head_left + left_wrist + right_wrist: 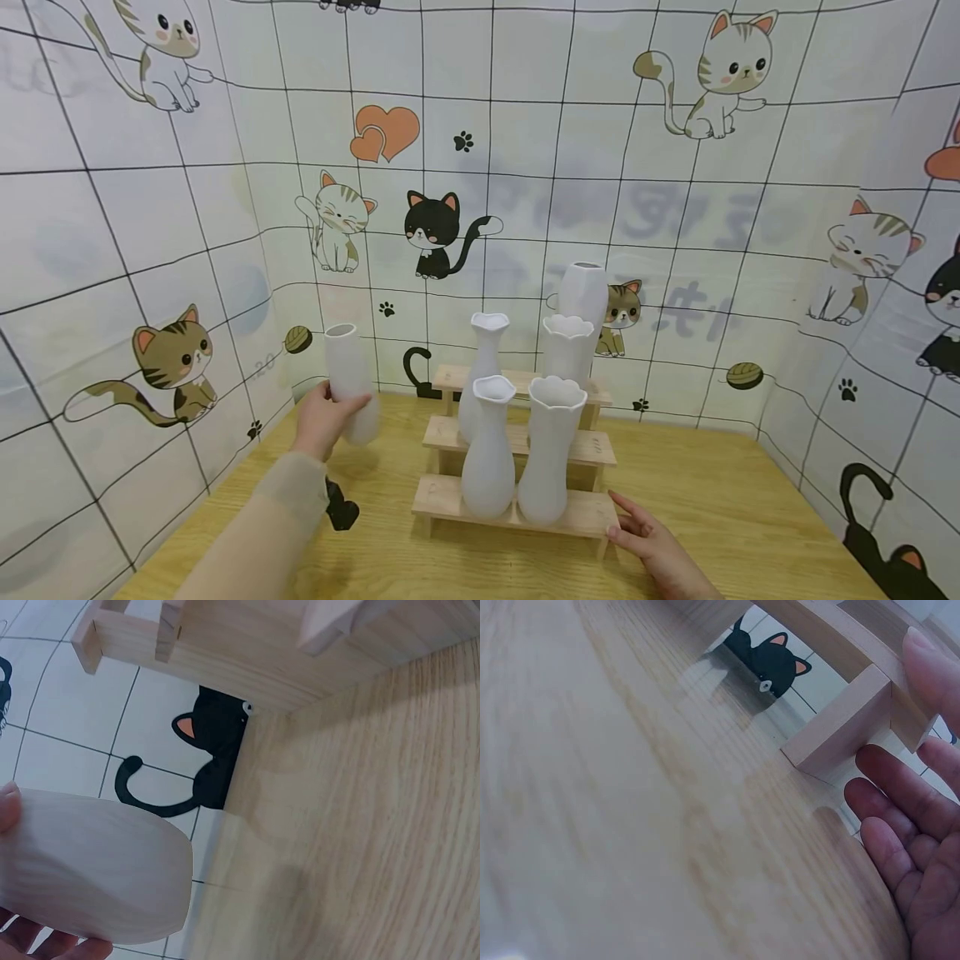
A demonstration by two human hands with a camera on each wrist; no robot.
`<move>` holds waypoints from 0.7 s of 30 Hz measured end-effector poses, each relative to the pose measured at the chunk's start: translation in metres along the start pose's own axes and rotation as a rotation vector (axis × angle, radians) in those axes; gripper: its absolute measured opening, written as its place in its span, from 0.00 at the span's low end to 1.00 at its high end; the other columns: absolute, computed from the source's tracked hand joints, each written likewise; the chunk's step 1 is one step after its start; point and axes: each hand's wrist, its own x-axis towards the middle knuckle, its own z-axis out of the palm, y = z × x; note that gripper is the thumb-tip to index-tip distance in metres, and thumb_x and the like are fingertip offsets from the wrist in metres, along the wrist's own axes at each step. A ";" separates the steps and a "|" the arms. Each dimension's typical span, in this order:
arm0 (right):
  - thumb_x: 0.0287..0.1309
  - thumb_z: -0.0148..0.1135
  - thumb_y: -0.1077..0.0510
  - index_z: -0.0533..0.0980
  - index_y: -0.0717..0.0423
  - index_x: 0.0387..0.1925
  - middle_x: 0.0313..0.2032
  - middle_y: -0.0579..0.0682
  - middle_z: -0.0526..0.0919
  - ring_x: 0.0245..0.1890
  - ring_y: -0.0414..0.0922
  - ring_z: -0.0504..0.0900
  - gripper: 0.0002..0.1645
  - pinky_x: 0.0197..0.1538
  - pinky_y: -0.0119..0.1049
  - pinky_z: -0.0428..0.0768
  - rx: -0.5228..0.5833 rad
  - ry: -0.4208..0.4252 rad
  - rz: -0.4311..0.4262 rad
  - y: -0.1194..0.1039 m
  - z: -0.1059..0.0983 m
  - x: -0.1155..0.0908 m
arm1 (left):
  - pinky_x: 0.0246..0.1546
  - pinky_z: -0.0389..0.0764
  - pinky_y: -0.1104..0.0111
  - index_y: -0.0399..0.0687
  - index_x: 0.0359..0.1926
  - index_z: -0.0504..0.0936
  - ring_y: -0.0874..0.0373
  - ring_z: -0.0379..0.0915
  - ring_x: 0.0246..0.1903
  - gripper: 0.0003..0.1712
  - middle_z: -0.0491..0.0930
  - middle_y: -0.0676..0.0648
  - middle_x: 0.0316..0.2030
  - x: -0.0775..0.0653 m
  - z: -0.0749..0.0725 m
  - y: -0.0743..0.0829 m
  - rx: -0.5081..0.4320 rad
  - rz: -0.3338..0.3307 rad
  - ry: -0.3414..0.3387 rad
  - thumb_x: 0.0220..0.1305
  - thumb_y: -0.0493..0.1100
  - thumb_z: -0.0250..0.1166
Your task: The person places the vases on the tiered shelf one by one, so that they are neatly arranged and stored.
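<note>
My left hand (324, 421) grips a plain white cylindrical vase (349, 375), held upright to the left of a three-step wooden stand (517, 517). In the left wrist view the vase (97, 862) lies between thumb and fingers. My right hand (660, 550) is at the right end of the stand's lowest step, its thumb and index finger pinching the board's end; the other fingers curl loosely below, in the right wrist view. Two white vases, one narrow-necked (489, 467) and one with a scalloped rim (550, 467), stand on the lowest step.
Behind them are another narrow-necked vase (487, 342), a scalloped vase (567, 346) and a taller faceted vase (585, 287) on the higher steps. The stand rests on a wood-grain table (690, 483). A cat-patterned gridded sheet (525, 217) encloses the back and sides.
</note>
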 end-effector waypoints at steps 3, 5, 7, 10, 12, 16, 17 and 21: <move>0.68 0.56 0.51 0.45 0.64 0.74 0.59 0.67 0.71 0.56 0.56 0.73 0.44 0.60 0.62 0.62 -0.001 -0.008 -0.011 0.001 -0.001 0.000 | 0.57 0.68 0.44 0.36 0.69 0.58 0.38 0.64 0.60 0.49 0.65 0.35 0.64 -0.001 0.002 0.009 0.010 0.007 -0.019 0.56 0.54 0.71; 0.68 0.56 0.51 0.45 0.65 0.74 0.59 0.67 0.71 0.56 0.56 0.73 0.44 0.60 0.61 0.62 -0.004 -0.013 -0.021 0.001 -0.001 0.000 | 0.57 0.68 0.44 0.37 0.70 0.58 0.38 0.65 0.60 0.49 0.65 0.35 0.64 -0.001 0.003 0.015 0.014 0.008 -0.028 0.55 0.54 0.72; 0.68 0.56 0.51 0.45 0.65 0.73 0.59 0.68 0.70 0.57 0.56 0.72 0.44 0.60 0.61 0.63 -0.005 -0.015 -0.026 0.002 -0.002 -0.001 | 0.57 0.68 0.44 0.38 0.70 0.58 0.38 0.65 0.60 0.49 0.65 0.36 0.64 -0.002 0.003 0.021 0.012 0.011 -0.037 0.55 0.54 0.72; 0.68 0.56 0.51 0.46 0.65 0.73 0.60 0.69 0.69 0.57 0.57 0.72 0.45 0.60 0.61 0.63 -0.005 -0.019 -0.033 0.002 -0.001 -0.001 | 0.57 0.68 0.44 0.38 0.69 0.58 0.39 0.65 0.60 0.49 0.65 0.36 0.64 -0.003 0.003 0.031 -0.006 0.018 -0.049 0.55 0.53 0.72; 0.68 0.56 0.52 0.46 0.66 0.73 0.59 0.69 0.69 0.57 0.56 0.72 0.45 0.60 0.61 0.63 -0.005 -0.021 -0.037 0.002 -0.001 -0.001 | 0.58 0.68 0.44 0.38 0.70 0.57 0.39 0.64 0.60 0.49 0.65 0.36 0.64 -0.003 0.002 0.038 -0.020 0.022 -0.062 0.55 0.53 0.72; 0.67 0.57 0.52 0.45 0.66 0.73 0.58 0.68 0.70 0.56 0.56 0.73 0.46 0.60 0.60 0.64 -0.006 -0.024 -0.047 0.001 -0.001 -0.001 | 0.59 0.66 0.45 0.39 0.71 0.55 0.40 0.63 0.61 0.51 0.64 0.37 0.64 -0.002 0.001 0.050 -0.054 0.017 -0.100 0.55 0.53 0.73; 0.67 0.57 0.52 0.45 0.67 0.73 0.58 0.68 0.71 0.55 0.55 0.74 0.46 0.60 0.60 0.64 -0.007 -0.023 -0.046 0.001 -0.001 -0.001 | 0.59 0.66 0.45 0.39 0.71 0.55 0.40 0.63 0.61 0.52 0.63 0.38 0.65 -0.002 0.001 0.053 -0.058 0.014 -0.108 0.54 0.53 0.73; 0.67 0.57 0.52 0.45 0.66 0.73 0.57 0.66 0.72 0.55 0.55 0.74 0.45 0.59 0.60 0.64 -0.006 -0.017 -0.039 0.001 -0.001 -0.001 | 0.59 0.66 0.45 0.40 0.70 0.56 0.41 0.63 0.62 0.49 0.64 0.38 0.65 0.000 0.003 0.064 -0.058 0.021 -0.121 0.56 0.51 0.72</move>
